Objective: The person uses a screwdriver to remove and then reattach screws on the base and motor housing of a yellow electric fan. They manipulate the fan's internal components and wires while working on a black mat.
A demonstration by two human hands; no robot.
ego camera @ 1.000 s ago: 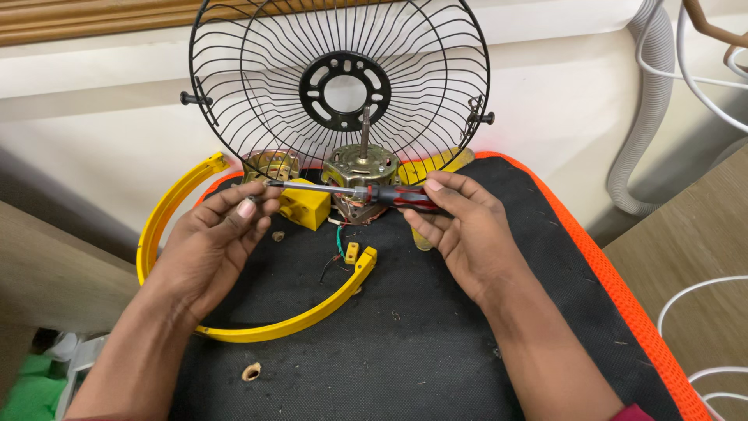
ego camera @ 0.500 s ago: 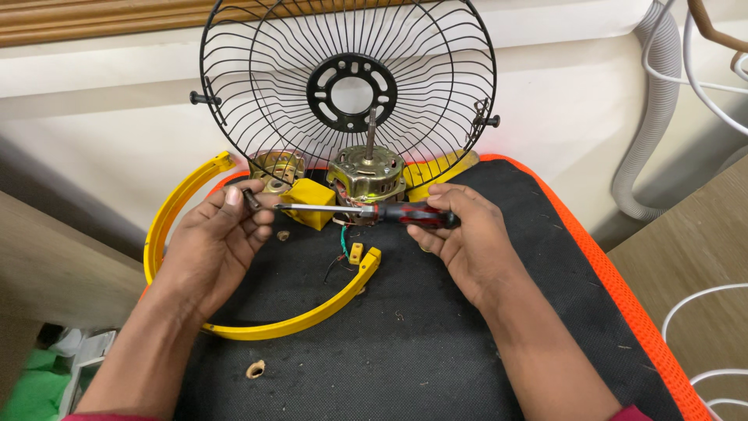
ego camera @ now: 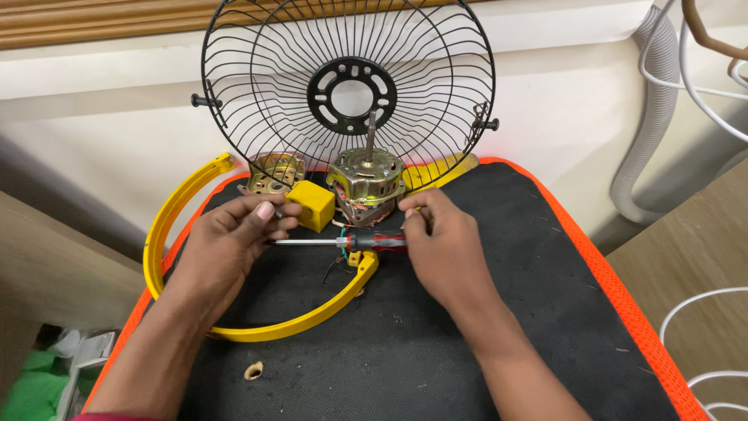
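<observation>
My right hand (ego camera: 444, 245) grips the red-and-black handle of a screwdriver (ego camera: 354, 242) that lies level, its metal shaft pointing left. My left hand (ego camera: 226, 245) has its fingertips pinched around the shaft's tip, where a small screw may sit, too small to tell. Just behind are a small yellow box (ego camera: 312, 204) and a brass-coloured fan motor (ego camera: 366, 175) with its shaft upright and thin wires trailing. A black wire fan guard (ego camera: 234, 93) stands behind, leaning on the wall.
A curved yellow plastic ring (ego camera: 167, 226) lies on the black mat (ego camera: 483, 359) with an orange border. A metal motor plate (ego camera: 273, 170) sits at the back left. A small tan scrap (ego camera: 253, 370) lies near the front. A grey ribbed hose (ego camera: 650, 101) and white cables hang at the right.
The screwdriver has dropped a little toward the mat and turned level. My left hand's fingers have closed onto its tip, and the yellow box is now uncovered.
</observation>
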